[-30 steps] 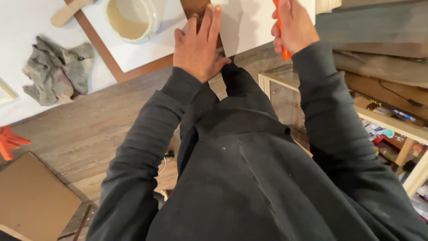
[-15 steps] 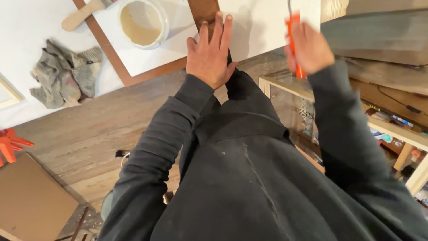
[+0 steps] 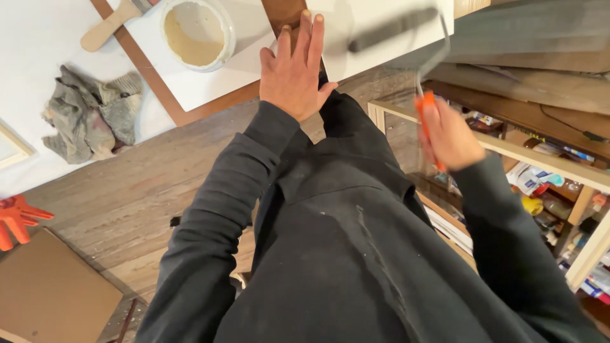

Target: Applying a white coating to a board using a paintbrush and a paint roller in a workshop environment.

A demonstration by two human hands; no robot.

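Nearest the camera, black long-sleeved arms frame the view. Right hand [image 3: 450, 133], blurred, is clenched around the orange handle of a small paint roller with bent wire frame and dark grey sleeve [image 3: 406, 47]; the sleeve lies over a white painted board [image 3: 356, 19] near that board's right edge, the handle out past the table's edge above a pale wooden shelf unit [image 3: 508, 149]. Left hand [image 3: 293, 73] lies flat, fingers extended and together, grasping nothing, pressed on a dark brown wooden strip [image 3: 283, 13] between the white painted board and a second white panel [image 3: 210, 86]; the latter rests on a brown backing board [image 3: 190, 114] showing as a narrow border. On that panel: round white tub of cream-coloured paint [image 3: 196, 33], lid off. Beside it, wooden handle of a flat brush [image 3: 108, 28]. Further left, crumpled grey rag [image 3: 92, 117] on a white sheet [image 3: 38, 51]. Surface: worn grey-brown plank tabletop [image 3: 127, 197], bare between rag and near sleeve. At far left edge, orange plastic clamp [image 3: 16, 219]; below it, brown cardboard sheet [image 3: 51, 295]. Shelf compartments at right hold assorted packets and bottles, too small to identify.
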